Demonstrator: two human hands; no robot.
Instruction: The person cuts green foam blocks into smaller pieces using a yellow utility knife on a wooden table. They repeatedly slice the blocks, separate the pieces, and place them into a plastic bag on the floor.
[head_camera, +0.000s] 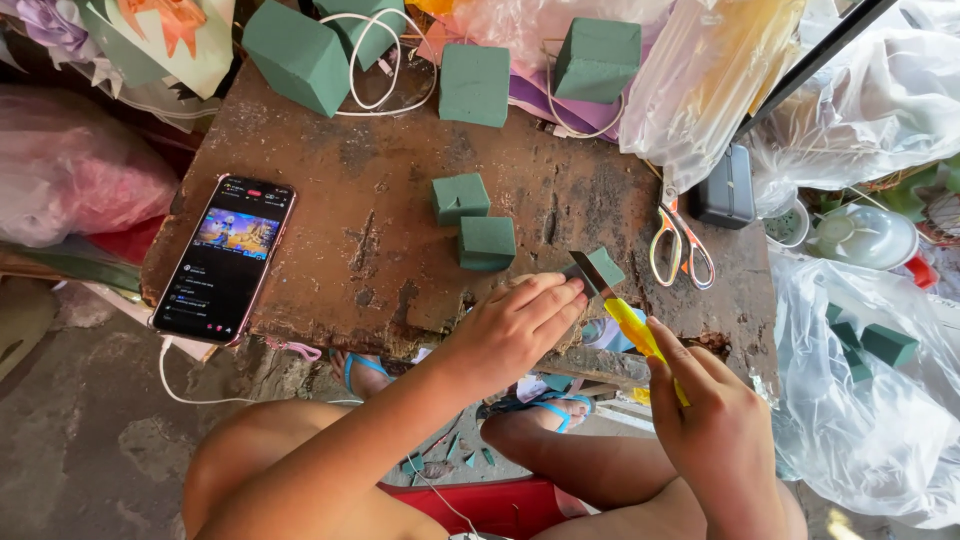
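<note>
Head view: looking down on a worn brown wooden table, with the person's bare knees below it.
Foam piece in work: small green foam block, dull dark green with sharp edges and flat faces, near the table's front edge.
Left hand: left hand lies palm down at the front edge, fingers together and stretched toward the foam block, fingertips touching or just beside it; whether they grip it cannot be told.
Right hand: right hand is closed around the yellow handle of a knife; the grey blade points up and left and meets the foam block.
Small cut blocks: two, a small cube and another block touching it, mid-table, apart from the hands.
Large foam blocks: four along the far edge, the biggest at left, one behind it, one in the middle, one at right.
Bagged foam pieces: a few green pieces in a clear plastic bag at right; exact count unclear.
Phone: one phone, screen lit, at the left edge with a white cable.
Scissors: one pair of scissors with white and orange handles, right of the foam block.
</note>
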